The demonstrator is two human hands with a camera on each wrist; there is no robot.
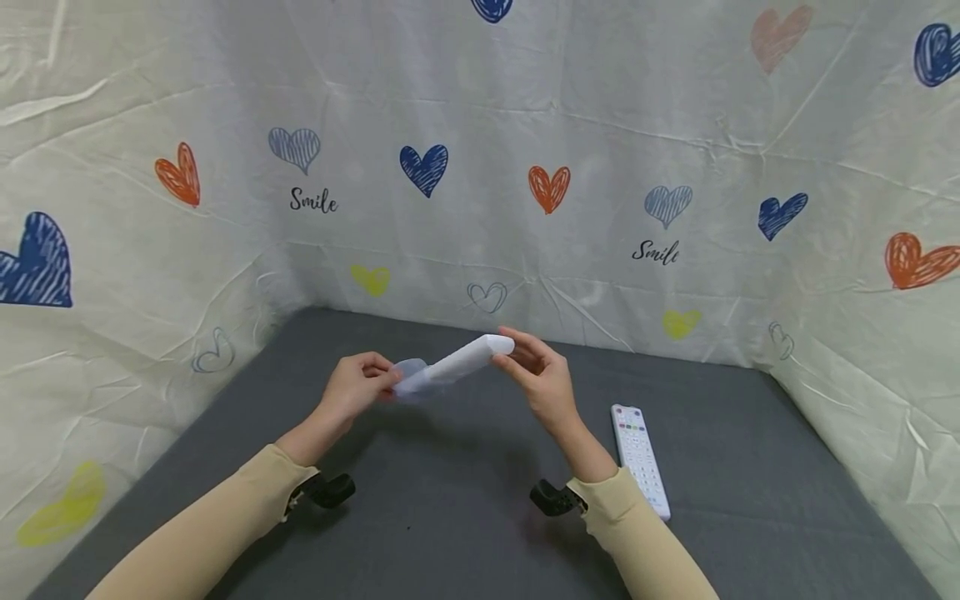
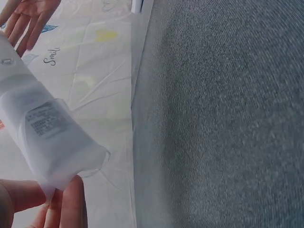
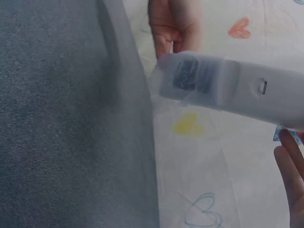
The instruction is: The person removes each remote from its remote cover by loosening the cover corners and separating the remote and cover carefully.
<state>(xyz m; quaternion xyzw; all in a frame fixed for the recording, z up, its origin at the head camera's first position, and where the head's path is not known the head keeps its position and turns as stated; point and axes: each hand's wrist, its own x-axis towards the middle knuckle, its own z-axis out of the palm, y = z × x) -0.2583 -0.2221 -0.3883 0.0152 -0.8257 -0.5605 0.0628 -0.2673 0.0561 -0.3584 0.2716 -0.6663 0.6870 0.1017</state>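
Note:
A white remote control [image 1: 472, 354], its back with a battery-cover catch showing in the right wrist view, is held tilted above the table between the hands. Over its left end sits a translucent plastic sleeve [image 3: 190, 78]; a printed label [image 2: 46, 118] shows through it. My left hand [image 1: 356, 387] pinches the loose end of this sleeve between thumb and fingers. At the uncovered, raised end, my right hand [image 1: 543, 379] holds the remote with the thumb near its lower side and fingers behind.
A second white remote control [image 1: 641, 460] lies button side up on the dark grey table [image 1: 450, 517], beside the right forearm. A white cloth wall [image 1: 480, 233] with printed hearts encloses the table's back and sides. Each wrist wears a black camera.

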